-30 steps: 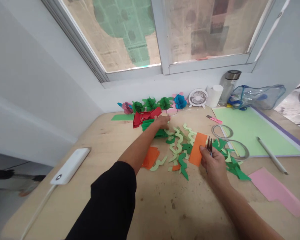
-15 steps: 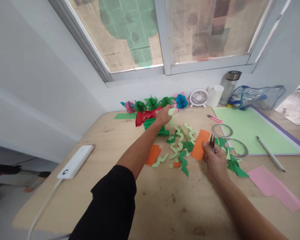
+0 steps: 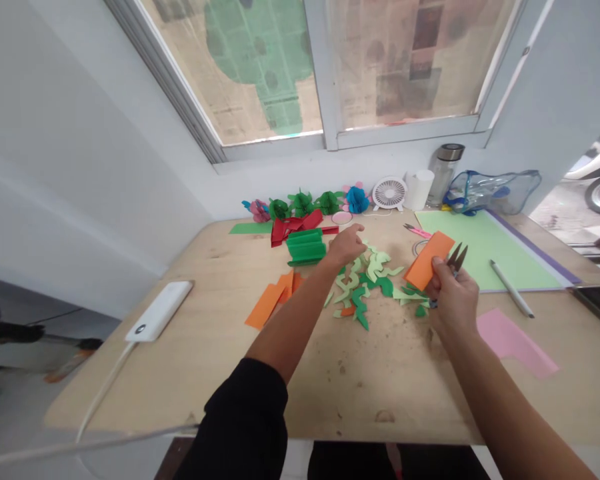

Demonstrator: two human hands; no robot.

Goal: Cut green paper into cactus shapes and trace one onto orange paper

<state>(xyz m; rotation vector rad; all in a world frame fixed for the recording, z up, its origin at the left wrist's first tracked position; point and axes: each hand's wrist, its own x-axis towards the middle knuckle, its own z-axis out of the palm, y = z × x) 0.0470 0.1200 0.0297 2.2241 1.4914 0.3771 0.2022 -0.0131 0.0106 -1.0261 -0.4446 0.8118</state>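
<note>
The right hand [image 3: 453, 290] grips an orange paper [image 3: 430, 259] and the scissors [image 3: 459, 255] together, above the right side of the counter [image 3: 220, 373]. The blades stand parted just beside the paper, so a twist of the wrist or a squeeze could nick its edge, and the shared grip could crease it or let it slip. The left hand [image 3: 347, 245] is over the far edge of the pale green cutouts [image 3: 377, 263], fingers partly extended; whether it pinches one, I cannot tell. Those curly pieces overlap, so pulling one could snag or tear another. The left forearm crosses low near the orange sheets [image 3: 263, 303] and might drag them askew.
</note>
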